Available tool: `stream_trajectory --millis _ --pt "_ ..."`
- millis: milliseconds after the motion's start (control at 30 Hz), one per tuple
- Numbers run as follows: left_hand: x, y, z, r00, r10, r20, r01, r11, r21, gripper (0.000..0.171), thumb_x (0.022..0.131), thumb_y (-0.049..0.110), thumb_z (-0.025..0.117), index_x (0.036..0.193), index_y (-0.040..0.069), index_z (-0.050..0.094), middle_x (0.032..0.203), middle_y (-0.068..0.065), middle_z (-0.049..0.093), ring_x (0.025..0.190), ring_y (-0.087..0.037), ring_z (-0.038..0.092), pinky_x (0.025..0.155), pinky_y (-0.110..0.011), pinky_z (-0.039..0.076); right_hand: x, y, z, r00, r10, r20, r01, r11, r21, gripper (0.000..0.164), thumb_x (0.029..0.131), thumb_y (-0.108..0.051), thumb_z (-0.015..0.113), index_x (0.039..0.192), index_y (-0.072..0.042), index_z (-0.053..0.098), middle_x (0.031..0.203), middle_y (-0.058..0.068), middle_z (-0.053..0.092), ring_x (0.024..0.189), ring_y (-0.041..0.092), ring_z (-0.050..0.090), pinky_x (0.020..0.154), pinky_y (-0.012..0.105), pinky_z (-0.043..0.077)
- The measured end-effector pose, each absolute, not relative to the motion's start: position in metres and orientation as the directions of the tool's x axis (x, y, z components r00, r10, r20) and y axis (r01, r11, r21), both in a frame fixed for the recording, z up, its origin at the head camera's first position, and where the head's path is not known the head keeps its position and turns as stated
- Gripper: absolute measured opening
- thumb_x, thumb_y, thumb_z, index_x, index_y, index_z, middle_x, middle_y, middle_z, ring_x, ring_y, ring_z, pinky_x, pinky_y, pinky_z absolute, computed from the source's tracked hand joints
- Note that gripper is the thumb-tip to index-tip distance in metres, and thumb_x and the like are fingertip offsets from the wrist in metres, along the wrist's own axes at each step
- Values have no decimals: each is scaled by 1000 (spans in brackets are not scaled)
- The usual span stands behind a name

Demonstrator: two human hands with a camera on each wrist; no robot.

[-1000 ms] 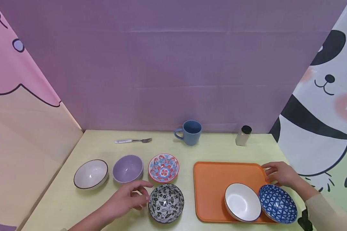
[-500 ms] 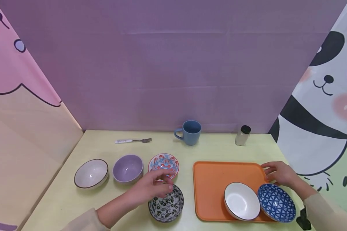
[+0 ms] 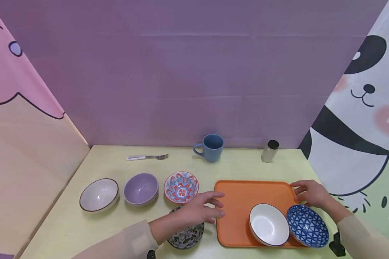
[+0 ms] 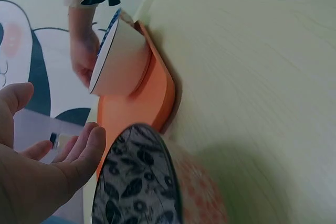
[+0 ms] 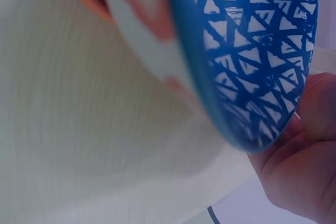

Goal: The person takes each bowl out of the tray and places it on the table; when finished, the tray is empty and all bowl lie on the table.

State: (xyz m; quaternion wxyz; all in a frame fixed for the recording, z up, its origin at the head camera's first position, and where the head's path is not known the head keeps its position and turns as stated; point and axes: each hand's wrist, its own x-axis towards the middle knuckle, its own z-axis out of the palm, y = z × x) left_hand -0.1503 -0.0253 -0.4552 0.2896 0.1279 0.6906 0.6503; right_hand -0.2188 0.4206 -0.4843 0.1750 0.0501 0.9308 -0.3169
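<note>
While the left hand (image 3: 202,208) reaches with fingers spread wide at the near part of the tray's left rim, holding nothing, the right hand (image 3: 312,194) is at the right rim of the tray (image 3: 238,207), its fingers bent there; whether they grip it, I cannot tell. The white bowl (image 3: 268,225) stands on the tray's near right part, and the blue bowl (image 3: 308,226) sits tilted over the tray's right rim, partly overhanging the surface (image 3: 68,233). Left of the tray, the black floral bowl (image 3: 189,237) is half hidden by the left forearm. The step in hand seems to be bringing both hands to the tray; taking hold would call for closing the left fingers on its left rim while minding the blue bowl's precarious perch.
</note>
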Motion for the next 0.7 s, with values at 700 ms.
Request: stream_trajectory --millis 700 --pt "-153 44 -487 -762 574 -298 -291 108 951 61 88 4 76 145 7 54 120 -14 62 90 -34 74 77 -50 64 -218 417 -480 -928 -12 -372 220 789 -574 53 89 0 70 139 8 54 115 26 66 87 21 68 71 38 65"
